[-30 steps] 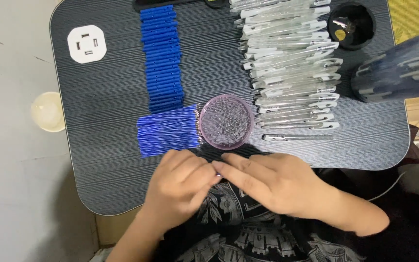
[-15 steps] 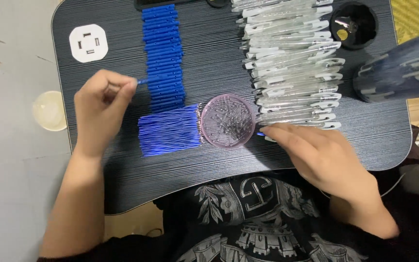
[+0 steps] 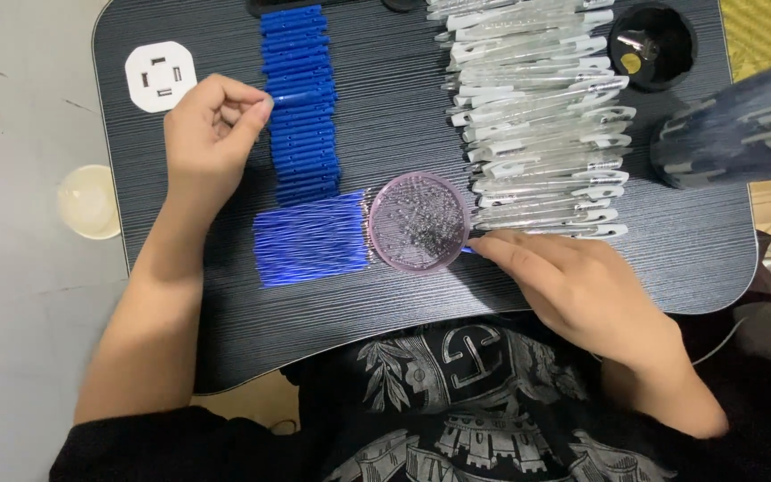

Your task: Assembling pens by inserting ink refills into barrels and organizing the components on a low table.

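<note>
- Head view: the dark, wood-grained surface point(image 3: 225, 321) carries a column of blue caps point(image 3: 301, 107) laid crosswise, running from the far edge toward the person.
- Just below that column lies a bundle of thin blue refills point(image 3: 311, 239), side by side, their tips toward a round pink dish point(image 3: 419, 221).
- The pink dish is shallow and clear-tinted; it holds many tiny bright bits, too small to tell what they are.
- Right of the dish, a long stack of clear pen barrels point(image 3: 537, 116) with white clips overlaps row on row, reaching the far edge.
- A black round cup point(image 3: 653, 45) sits at the far right corner, with something small and yellow inside.
- A white square socket plate point(image 3: 161, 76) lies at the far left corner.
- The left hand point(image 3: 207, 143) has its grip pinching one blue cap at the column's left side.
- The right hand point(image 3: 573, 281) lies flat, fingertips touching a blue piece at the dish's right rim; its grip is loosely spread.
- A pale cup point(image 3: 88, 201) stands on the floor, left of the surface.
</note>
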